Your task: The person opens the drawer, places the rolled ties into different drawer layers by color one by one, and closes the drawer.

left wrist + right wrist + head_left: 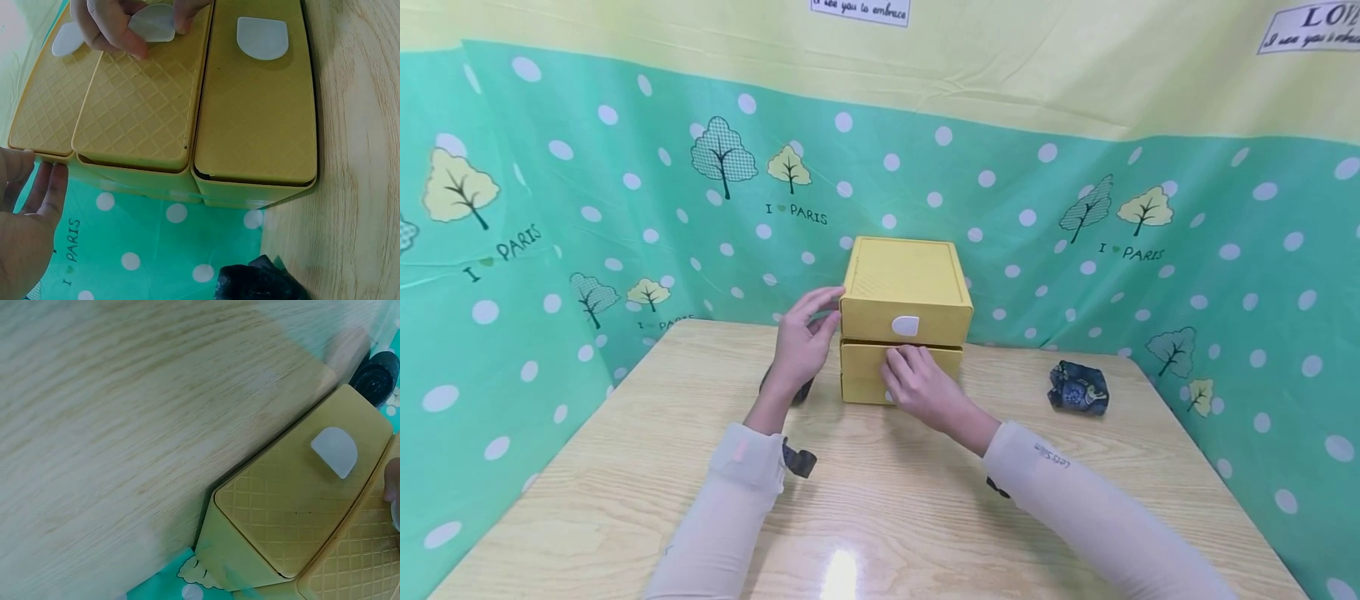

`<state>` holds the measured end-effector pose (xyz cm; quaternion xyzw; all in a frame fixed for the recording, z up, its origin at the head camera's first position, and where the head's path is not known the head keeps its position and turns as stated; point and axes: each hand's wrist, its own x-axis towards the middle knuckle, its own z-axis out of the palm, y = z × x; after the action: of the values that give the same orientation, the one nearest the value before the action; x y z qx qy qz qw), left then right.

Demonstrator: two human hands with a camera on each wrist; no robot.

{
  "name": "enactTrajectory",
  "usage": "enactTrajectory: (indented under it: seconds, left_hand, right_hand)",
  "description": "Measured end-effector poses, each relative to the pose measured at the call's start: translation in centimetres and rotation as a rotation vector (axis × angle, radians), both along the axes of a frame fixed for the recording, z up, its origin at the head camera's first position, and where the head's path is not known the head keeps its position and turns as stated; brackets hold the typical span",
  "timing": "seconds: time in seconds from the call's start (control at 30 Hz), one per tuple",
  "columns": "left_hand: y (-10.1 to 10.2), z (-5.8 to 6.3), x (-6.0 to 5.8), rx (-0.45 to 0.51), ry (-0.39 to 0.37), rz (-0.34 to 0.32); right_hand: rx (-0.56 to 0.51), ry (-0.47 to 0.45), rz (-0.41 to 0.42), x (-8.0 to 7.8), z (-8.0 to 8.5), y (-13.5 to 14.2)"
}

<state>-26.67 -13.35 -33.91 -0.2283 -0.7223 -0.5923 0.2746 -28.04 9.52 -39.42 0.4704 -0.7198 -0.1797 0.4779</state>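
Observation:
A yellow three-drawer box [910,271] stands on the table, with a white tab on each drawer front. The right hand [925,387] pinches the white tab [154,25] of the middle drawer [134,112], thumb on one side and fingers on the other. A narrow dark gap shows above that drawer's front in the head view. The left hand [805,342] rests its nearly straight fingers against the box's left edge, by the top drawer [868,318]. Below the middle one, the bottom drawer [306,500] sits in the box.
A dark blue patterned cloth bundle [1078,387] lies on the table [647,467] to the right. Left of the box is a black object [801,392], partly hidden behind the left wrist. A green and yellow printed curtain [1015,225] surrounds the table's back and sides.

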Motion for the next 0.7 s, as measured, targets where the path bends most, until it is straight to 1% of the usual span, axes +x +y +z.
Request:
enactTrajectory:
  seconds: [0.23, 0.47, 0.7]
  left_hand:
    - [-0.02, 0.15, 0.18, -0.002, -0.004, -0.004]
    - [-0.03, 0.14, 0.13, 0.0, -0.008, -0.013]
    - [-0.07, 0.18, 0.15, -0.013, -0.002, 0.001]
  right_hand:
    - [-0.011, 0.007, 0.036, 0.24, -0.04, 0.05]
    - [-0.004, 0.016, 0.034, 0.51, -0.13, 0.17]
    - [-0.005, 0.024, 0.053, 0.92, -0.06, 0.22]
